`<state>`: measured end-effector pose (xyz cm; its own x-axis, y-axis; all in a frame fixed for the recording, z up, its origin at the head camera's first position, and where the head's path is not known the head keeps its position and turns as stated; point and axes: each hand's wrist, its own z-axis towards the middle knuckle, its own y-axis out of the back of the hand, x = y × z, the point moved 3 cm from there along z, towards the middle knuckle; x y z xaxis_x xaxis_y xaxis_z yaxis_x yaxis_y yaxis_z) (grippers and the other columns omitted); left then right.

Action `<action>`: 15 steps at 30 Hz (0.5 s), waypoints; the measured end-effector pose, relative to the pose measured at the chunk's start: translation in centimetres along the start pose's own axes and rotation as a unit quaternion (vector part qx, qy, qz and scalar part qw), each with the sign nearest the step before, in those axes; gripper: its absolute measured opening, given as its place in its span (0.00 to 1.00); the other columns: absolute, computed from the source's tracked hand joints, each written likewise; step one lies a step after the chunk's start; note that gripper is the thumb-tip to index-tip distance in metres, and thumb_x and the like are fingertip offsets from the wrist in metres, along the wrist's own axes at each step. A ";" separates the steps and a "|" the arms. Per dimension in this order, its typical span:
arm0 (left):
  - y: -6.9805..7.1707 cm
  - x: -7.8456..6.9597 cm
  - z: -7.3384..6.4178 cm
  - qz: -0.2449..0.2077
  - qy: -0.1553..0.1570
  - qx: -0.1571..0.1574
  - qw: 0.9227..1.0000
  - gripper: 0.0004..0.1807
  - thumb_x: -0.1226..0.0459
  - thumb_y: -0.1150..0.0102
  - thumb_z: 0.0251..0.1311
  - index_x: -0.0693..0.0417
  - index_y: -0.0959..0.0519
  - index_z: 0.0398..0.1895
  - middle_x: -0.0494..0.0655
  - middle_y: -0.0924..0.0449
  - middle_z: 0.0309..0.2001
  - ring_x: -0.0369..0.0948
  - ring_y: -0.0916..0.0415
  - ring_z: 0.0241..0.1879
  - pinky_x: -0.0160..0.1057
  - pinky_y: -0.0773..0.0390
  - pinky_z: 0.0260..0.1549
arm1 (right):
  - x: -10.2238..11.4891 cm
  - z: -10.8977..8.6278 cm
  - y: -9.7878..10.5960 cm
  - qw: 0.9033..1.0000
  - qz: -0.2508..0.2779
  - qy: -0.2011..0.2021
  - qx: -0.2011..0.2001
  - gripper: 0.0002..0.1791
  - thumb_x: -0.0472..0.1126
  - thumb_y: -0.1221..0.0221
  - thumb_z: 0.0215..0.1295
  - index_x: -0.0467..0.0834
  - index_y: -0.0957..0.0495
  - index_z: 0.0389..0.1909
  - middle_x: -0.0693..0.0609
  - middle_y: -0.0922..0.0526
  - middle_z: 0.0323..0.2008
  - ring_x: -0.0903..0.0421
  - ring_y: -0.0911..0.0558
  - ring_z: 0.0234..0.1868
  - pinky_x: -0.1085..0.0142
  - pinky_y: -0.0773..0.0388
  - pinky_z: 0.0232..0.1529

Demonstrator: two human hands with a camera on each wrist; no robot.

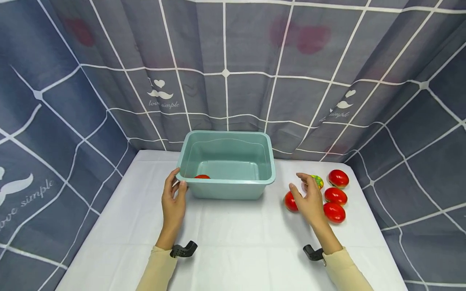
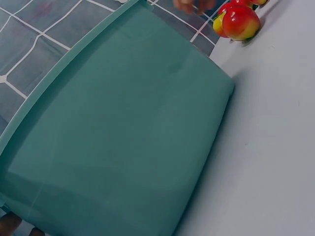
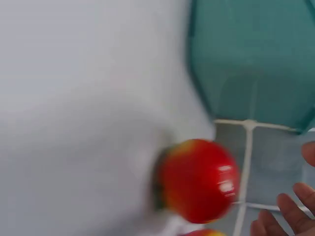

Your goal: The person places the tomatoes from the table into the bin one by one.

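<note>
Head view: the bin (image 1: 225, 190) is pinched at its near-left corner by the left hand (image 1: 174, 204), apparently for steadiness, with one tomato (image 1: 202, 176) inside, while the right hand (image 1: 310, 202), fingers apart, is held near loose fruit (image 1: 334, 212).

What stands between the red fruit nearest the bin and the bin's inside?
Just the right wall of the bin, likely cleared by lifting over. Between it and the red fruit only white table shows; the left hand, at the left corner, is clear.
</note>
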<state>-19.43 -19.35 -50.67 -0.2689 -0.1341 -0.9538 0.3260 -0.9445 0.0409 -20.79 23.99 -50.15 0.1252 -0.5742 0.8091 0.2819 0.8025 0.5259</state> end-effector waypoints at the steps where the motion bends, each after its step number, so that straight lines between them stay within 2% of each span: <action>1: 0.0 0.0 0.0 0.003 0.000 -0.001 1.000 0.27 0.61 0.44 0.82 0.38 0.30 0.80 0.45 0.33 0.78 0.52 0.27 0.72 0.20 0.19 0.57 | -0.7 -0.5 -0.1 1.000 -0.007 -0.017 0.005 0.28 0.42 0.35 0.75 0.40 0.28 0.71 0.38 0.25 0.71 0.37 0.27 0.74 0.39 0.31 0.78; 6: -0.2 0.1 0.0 0.001 0.001 -0.002 1.000 0.27 0.62 0.44 0.82 0.38 0.30 0.80 0.46 0.32 0.77 0.47 0.26 0.69 0.20 0.19 0.57 | -3.3 -2.3 -0.5 0.997 -0.032 -0.062 0.022 0.32 0.42 0.31 0.71 0.41 0.29 0.72 0.36 0.28 0.72 0.36 0.29 0.74 0.40 0.30 0.76; 12: -0.1 0.1 0.1 -0.011 -0.009 0.001 1.000 0.28 0.64 0.44 0.81 0.42 0.30 0.80 0.49 0.32 0.77 0.50 0.26 0.69 0.22 0.18 0.58 | -4.6 -3.2 -1.2 0.996 -0.045 -0.067 0.030 0.34 0.40 0.27 0.67 0.41 0.29 0.71 0.37 0.28 0.69 0.36 0.24 0.69 0.40 0.20 0.70; 15: -0.1 0.1 0.0 -0.017 -0.010 0.002 1.000 0.28 0.64 0.44 0.81 0.42 0.30 0.80 0.49 0.32 0.77 0.51 0.27 0.69 0.23 0.18 0.58 | -4.9 -3.4 -1.5 0.996 -0.045 -0.068 0.034 0.36 0.39 0.26 0.66 0.41 0.30 0.72 0.36 0.28 0.68 0.36 0.23 0.68 0.41 0.21 0.69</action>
<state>-19.53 -19.28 -50.71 -0.2971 -0.1083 -0.9487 0.3127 -0.9498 0.0105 -18.62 25.11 -55.78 -0.0286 -0.6211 0.7832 0.2207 0.7603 0.6110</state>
